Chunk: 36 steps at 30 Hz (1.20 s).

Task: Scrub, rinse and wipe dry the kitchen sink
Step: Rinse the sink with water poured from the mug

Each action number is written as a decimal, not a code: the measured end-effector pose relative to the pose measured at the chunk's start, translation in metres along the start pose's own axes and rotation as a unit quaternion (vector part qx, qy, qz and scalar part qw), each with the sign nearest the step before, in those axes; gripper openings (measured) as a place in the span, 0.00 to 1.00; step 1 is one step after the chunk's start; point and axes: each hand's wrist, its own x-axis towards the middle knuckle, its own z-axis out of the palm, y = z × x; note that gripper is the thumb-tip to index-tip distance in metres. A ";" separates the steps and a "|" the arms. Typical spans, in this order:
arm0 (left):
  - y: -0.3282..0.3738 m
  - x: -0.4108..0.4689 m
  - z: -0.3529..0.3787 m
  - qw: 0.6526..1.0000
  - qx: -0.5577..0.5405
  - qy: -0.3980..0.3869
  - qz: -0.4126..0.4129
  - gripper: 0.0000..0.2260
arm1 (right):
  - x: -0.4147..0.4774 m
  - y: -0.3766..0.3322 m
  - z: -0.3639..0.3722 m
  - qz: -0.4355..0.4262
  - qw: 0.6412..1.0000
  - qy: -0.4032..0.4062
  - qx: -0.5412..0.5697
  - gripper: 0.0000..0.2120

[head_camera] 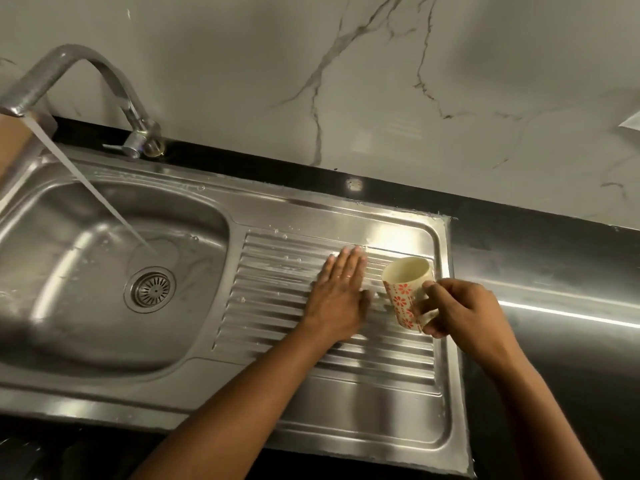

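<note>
A stainless steel sink (86, 323) fills the left half of the view, with a round drain (151, 289) in its basin. Its ribbed drainboard (346, 372) lies to the right and is wet. My left hand (337, 294) lies flat on the ribs with straight fingers. My right hand (457, 308) grips a cream mug with red flowers (405, 285) by its handle, tilted over the drainboard's right side. The tap (83, 74) at the back left runs, and its stream (90, 192) lands near the drain.
A black counter (554, 341) runs to the right of the sink and along the back edge. A marble-patterned wall (346, 81) rises behind. The tap's lever (117, 147) sticks out at its base.
</note>
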 end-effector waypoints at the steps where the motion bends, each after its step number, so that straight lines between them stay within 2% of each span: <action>1: -0.009 -0.006 -0.001 1.000 -0.003 0.005 -0.021 0.33 | -0.003 0.004 0.001 0.004 1.000 0.005 -0.019 0.15; 6: -0.074 -0.040 -0.014 0.991 0.019 0.028 -0.131 0.34 | -0.006 0.008 0.017 0.004 1.000 0.011 -0.023 0.17; 10: -0.121 -0.059 -0.027 0.981 0.037 0.037 -0.184 0.35 | -0.005 -0.011 0.037 -0.029 1.000 -0.010 0.001 0.16; 14: -0.114 -0.058 -0.032 0.976 0.037 0.022 -0.216 0.36 | -0.007 -0.029 0.051 -0.086 0.994 -0.026 -0.054 0.18; 17: -0.072 -0.053 -0.027 0.985 0.011 0.020 -0.173 0.35 | -0.014 -0.035 0.051 -0.091 0.995 -0.047 -0.018 0.17; 21: -0.005 -0.045 0.002 0.998 -0.023 -0.061 -0.023 0.34 | -0.028 -0.019 0.037 -0.064 0.992 -0.068 0.083 0.13; 25: 0.049 -0.048 0.006 0.984 -0.128 -0.115 -0.053 0.39 | -0.047 0.007 0.012 -0.019 0.992 -0.052 0.110 0.14; 27: 0.061 -0.044 0.011 0.995 -0.057 -0.077 0.039 0.35 | -0.055 0.019 0.000 0.004 0.994 -0.026 0.107 0.14; 29: 0.055 -0.041 0.016 0.996 -0.003 -0.049 0.079 0.34 | -0.060 0.028 -0.007 0.029 0.996 0.000 0.089 0.14; 32: 0.028 -0.048 0.017 0.998 0.020 -0.023 0.055 0.31 | -0.057 0.039 -0.009 0.033 0.999 0.035 0.003 0.15; 36: -0.022 -0.073 0.006 0.999 0.019 0.009 -0.042 0.31 | -0.041 0.037 0.004 0.009 0.994 0.050 -0.094 0.19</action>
